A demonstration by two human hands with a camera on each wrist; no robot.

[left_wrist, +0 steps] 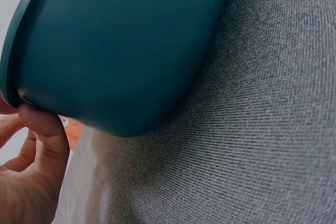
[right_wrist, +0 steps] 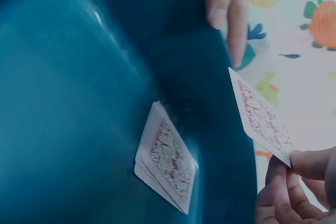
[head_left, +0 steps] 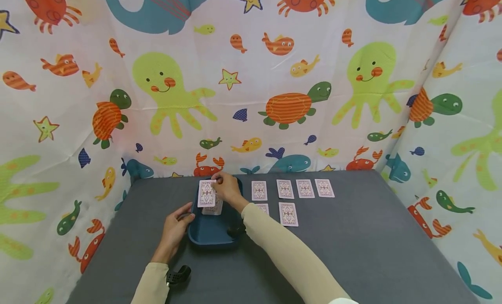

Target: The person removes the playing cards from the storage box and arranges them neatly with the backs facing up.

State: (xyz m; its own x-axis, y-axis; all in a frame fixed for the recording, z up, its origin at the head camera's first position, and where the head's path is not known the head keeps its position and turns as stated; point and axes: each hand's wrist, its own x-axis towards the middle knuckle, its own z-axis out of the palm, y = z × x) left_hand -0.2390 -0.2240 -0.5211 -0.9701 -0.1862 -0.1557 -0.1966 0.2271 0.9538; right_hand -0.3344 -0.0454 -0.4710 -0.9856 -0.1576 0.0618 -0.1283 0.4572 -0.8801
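A playing card, its patterned back showing, is pinched at one corner between the thumb and fingers of my right hand. The card hovers over the far left part of a blue tray. Inside that tray lies a small stack of cards, backs up, slightly fanned at the edges. My left hand rests against the tray's left side; in the left wrist view its thumb touches the wall just under the rim. Part of the stack is hidden behind the raised card in the head view.
Right of the tray, several cards lie back up on the grey table: a far row ending at a rightmost card, and a nearer card. My right forearm partly covers another nearer card. A patterned curtain surrounds the table.
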